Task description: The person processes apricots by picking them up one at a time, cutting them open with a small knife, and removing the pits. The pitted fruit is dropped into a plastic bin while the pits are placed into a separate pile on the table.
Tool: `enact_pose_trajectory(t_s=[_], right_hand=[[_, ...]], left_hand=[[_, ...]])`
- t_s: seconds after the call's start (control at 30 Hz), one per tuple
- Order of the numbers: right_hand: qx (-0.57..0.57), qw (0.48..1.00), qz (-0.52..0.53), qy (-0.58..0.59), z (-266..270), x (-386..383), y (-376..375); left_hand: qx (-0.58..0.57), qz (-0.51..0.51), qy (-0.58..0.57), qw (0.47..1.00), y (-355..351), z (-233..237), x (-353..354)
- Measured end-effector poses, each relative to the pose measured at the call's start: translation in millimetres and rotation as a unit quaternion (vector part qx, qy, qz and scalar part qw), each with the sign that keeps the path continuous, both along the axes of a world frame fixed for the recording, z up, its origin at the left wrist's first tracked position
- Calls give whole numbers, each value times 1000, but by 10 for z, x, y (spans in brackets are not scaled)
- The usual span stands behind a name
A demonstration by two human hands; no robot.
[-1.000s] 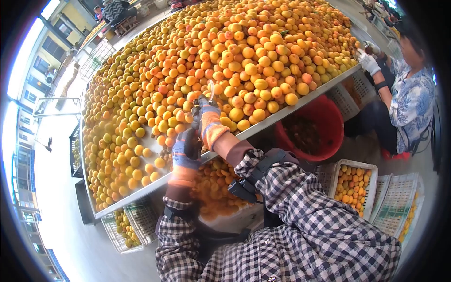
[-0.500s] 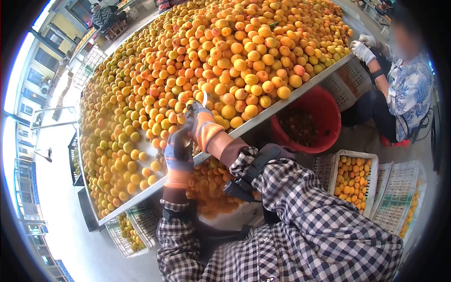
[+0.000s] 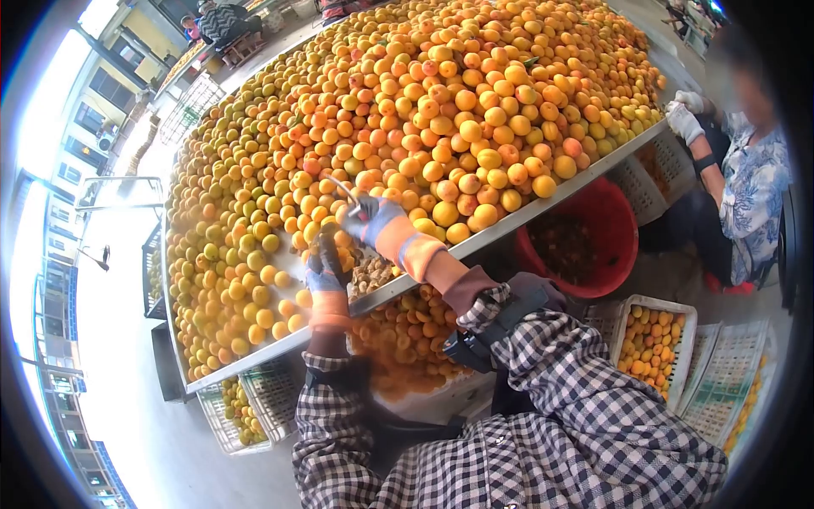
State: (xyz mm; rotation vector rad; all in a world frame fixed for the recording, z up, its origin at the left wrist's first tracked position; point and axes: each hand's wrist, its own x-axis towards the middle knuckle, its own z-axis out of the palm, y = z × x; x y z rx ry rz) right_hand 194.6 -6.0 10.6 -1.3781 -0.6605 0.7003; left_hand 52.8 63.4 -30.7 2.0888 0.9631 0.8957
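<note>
My right hand (image 3: 380, 224), in a blue-and-orange work glove, is closed round a small knife (image 3: 342, 188). Its thin curved blade points up and left over the apricots (image 3: 441, 110). Lower and to the left, my left hand (image 3: 325, 270), gloved alike, reaches over the table edge with fingers pointing up and thumb apart. Apricots lie right against its dark fingertips; I make out none gripped in it. Between my hands, at the metal rim, sits a small heap of brown apricot stones (image 3: 370, 276). Under the rim, opened apricots (image 3: 407, 335) fill a container.
The table's metal rim (image 3: 500, 229) runs diagonally before me. Beneath it stand a red tub (image 3: 623, 254), a crate of apricots (image 3: 691, 339) and another white crate (image 3: 275, 399) at left. At right sits a person with white gloves (image 3: 685, 119); others sit far back.
My hands, close together before, have moved apart. The right one with the knife went up and right, and the knife blade now shows more fully. The whole view has shifted slightly.
</note>
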Motion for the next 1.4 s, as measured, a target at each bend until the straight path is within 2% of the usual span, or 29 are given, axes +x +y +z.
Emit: enact_pose_trajectory(t_s=[0.07, 0.1, 0.13, 0.23, 0.27, 0.33, 0.37, 0.4, 0.47, 0.53, 0.57, 0.6, 0.67, 0.73, 0.77, 0.8, 0.87, 0.93, 1.0, 1.07, 1.2, 1.27, 1.33, 1.4], right_hand=[[-102, 987, 72, -99, 41, -42, -207], [-131, 977, 86, -143, 72, -43, -264], [-132, 977, 87, -145, 15, -47, -267], [-62, 993, 84, -59, -103, -58, -245], [-102, 986, 93, -94, -136, -16, -240], [-26, 995, 90, -39, -275, 7, -184], [-52, 993, 86, -58, -221, 10, -201], [-80, 991, 75, -79, -151, 17, -238], [-105, 990, 67, -72, -117, 35, -288], [-117, 987, 70, -87, -75, 46, -346], [-104, 987, 87, -85, 46, 35, -411], [-91, 987, 105, -81, 119, 18, -463], [-63, 991, 102, -59, 92, 2, -486], [-66, 988, 114, -85, 56, 52, -477], [-92, 985, 127, -67, 107, 60, -483], [-92, 985, 128, -66, 116, 51, -486], [-62, 988, 115, -84, 149, 9, -481], [-73, 987, 118, -81, 252, -36, -517], [-83, 986, 119, -78, 252, -53, -529], [-32, 989, 117, -85, 163, -48, -500], [-61, 987, 142, -41, 214, -41, -563], [-36, 990, 133, -41, 113, -56, -520], [-61, 986, 119, -102, -12, -53, -494], [-36, 988, 102, -112, -152, -66, -474]], left_hand=[[-2, -24, -38, 999, 71, -60, -3], [84, -36, -52, 994, 182, -193, -2], [168, -49, -63, 983, 205, -222, 1], [161, -72, -38, 984, 215, -297, -31], [156, -110, -62, 980, 104, -132, -28], [-99, -55, -43, 993, -122, 201, -102], [-9, -44, -21, 999, -62, 64, -175], [-199, -30, -53, 978, -163, 276, -216], [-98, -108, -55, 988, -138, 377, -364], [-159, -180, -6, 971, -222, 698, -552], [-174, -264, 51, 947, -222, 847, -698], [-215, -339, 14, 916, -265, 952, -748], [-208, -214, -10, 954, -302, 948, -869], [-153, -95, 25, 983, -35, 727, -995], [-135, -13, -15, 991, 73, 558, -1037], [-67, 30, 63, 995, 203, 524, -1047], [-63, 44, 56, 995, 305, 383, -931], [70, 1, 191, 979, 329, 320, -733], [200, -23, 272, 941, 242, 337, -528], [223, -22, 361, 905, 238, 270, -378], [188, -1, 346, 919, 283, 144, -290], [171, 24, 351, 920, 237, 155, -292], [190, 29, 409, 892, 210, 138, -299], [210, 10, 386, 898, 201, 135, -323]])
